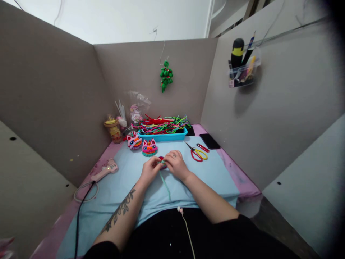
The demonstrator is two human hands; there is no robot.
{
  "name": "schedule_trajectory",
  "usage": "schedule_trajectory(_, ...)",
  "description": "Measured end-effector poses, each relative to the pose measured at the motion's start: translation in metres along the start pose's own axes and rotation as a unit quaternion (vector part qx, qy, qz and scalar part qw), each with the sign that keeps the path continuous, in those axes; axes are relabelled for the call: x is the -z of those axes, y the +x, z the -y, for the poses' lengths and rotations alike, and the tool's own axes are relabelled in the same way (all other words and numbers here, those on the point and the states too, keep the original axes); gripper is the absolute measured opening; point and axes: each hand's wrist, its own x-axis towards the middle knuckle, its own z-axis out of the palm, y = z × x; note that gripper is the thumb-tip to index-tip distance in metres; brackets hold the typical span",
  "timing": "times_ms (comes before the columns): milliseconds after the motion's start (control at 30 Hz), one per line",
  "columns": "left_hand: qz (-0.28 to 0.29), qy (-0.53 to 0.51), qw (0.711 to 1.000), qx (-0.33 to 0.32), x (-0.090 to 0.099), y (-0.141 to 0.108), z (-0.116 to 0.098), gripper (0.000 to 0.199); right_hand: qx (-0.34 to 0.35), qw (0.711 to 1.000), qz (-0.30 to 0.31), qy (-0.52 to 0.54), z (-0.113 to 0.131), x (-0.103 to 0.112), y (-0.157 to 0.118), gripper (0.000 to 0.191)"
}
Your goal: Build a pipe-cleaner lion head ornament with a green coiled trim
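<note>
Both my hands meet over the middle of the blue cloth (194, 180), fingertips almost touching. My left hand (151, 168) pinches the mint-green pipe cleaner (165, 184), whose free end trails down toward me. From the other side my right hand (175, 163) closes its fingers on the same small piece. A red and pink fuzzy piece (161, 158) shows between the hands, partly hidden by the fingers. Just beyond stand two colourful fuzzy animal heads, one with pink ears and a teal lower edge (150, 148), the other (134, 141) to its left.
A blue tray (163, 137) of many-coloured pipe cleaners stands at the back. Scissors (198, 153), a red cutter (202, 148) and a phone (209, 141) lie right. A glue gun (105, 170) with its cord and a cup (113, 131) are left. Grey partitions (124, 68) enclose the table.
</note>
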Motion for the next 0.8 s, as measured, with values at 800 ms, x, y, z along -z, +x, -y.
schedule_trajectory(800,0.034,-0.029,0.999,-0.009,-0.0024,-0.0011,0.0059,0.018,-0.007,1.000,0.016,0.007,-0.0028,-0.0005,0.0007,0.008)
